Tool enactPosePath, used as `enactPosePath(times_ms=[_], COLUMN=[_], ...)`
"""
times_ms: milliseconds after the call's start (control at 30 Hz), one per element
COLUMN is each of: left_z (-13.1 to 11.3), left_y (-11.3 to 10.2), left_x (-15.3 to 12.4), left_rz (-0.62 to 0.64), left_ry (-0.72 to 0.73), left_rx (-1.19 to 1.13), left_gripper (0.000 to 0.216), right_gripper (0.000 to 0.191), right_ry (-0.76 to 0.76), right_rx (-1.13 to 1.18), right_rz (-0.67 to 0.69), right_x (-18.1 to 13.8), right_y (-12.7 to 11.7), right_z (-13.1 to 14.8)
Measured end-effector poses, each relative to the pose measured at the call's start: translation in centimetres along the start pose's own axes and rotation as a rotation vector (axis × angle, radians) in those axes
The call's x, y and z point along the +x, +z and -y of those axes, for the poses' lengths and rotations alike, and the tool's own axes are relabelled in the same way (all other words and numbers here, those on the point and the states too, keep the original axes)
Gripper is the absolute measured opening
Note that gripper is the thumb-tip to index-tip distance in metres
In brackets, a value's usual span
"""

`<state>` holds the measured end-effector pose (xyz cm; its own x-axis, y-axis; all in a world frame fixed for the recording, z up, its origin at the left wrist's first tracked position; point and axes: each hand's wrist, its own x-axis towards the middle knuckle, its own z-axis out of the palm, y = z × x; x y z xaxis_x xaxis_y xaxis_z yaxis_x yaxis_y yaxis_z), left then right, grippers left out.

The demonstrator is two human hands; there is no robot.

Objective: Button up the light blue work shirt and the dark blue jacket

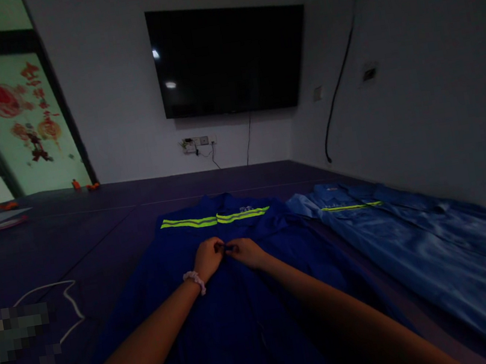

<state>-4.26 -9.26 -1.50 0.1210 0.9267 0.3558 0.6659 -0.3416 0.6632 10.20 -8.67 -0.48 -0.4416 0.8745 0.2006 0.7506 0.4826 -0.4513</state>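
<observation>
A dark blue work jacket (207, 309) lies spread out in front of me, its collar pointing away and yellow-green reflective stripes across the chest. Just below the stripes, on the front opening, my left hand (210, 256) pinches the jacket's front edge. A pink scrunchie (194, 281) circles that wrist. Facing it, my right hand (246, 252) pinches the same edge from the other side, the fingertips of both hands almost meeting. Whether a button or snap sits between the fingers is too dark and small to tell.
Light blue work clothing (398, 244) with a yellow stripe lies at the right. A white cord (77, 304) curves over the purple floor (95, 228) at the left. A television (231, 59) hangs on the far wall, and a black cable (342, 70) hangs to its right.
</observation>
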Motion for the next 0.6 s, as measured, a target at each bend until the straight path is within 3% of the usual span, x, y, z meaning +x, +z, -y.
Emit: enactPosePath(times_ms=[133,300,467,600], left_z=[0.2,0.3,-0.2,-1.3], left_y=[-0.1,-0.8,-1.1,-1.4], left_x=[0.1,-0.5,-2.6,-4.7], left_rz=[-0.005,0.034,-0.004,-0.013], left_ry=[-0.019,-0.005,0.072,0.177], left_rx=[-0.071,-0.127,-0.039,-0.035], left_gripper=[0.013,0.016,0.006,0.007], right_gripper=[0.024,0.029,0.028,0.022], right_ry=[-0.065,-0.119,-0.248,-0.222], right_rx=[-0.044,0.103,0.219,0.311], right_rz=[0.024,0.002,-0.051,-0.140], right_x=[-0.8,-2.5,-4.3,-5.0], right_y=[0.1,0.2,0.3,0.3], right_z=[-0.4,-1.0,-0.9,-0.5])
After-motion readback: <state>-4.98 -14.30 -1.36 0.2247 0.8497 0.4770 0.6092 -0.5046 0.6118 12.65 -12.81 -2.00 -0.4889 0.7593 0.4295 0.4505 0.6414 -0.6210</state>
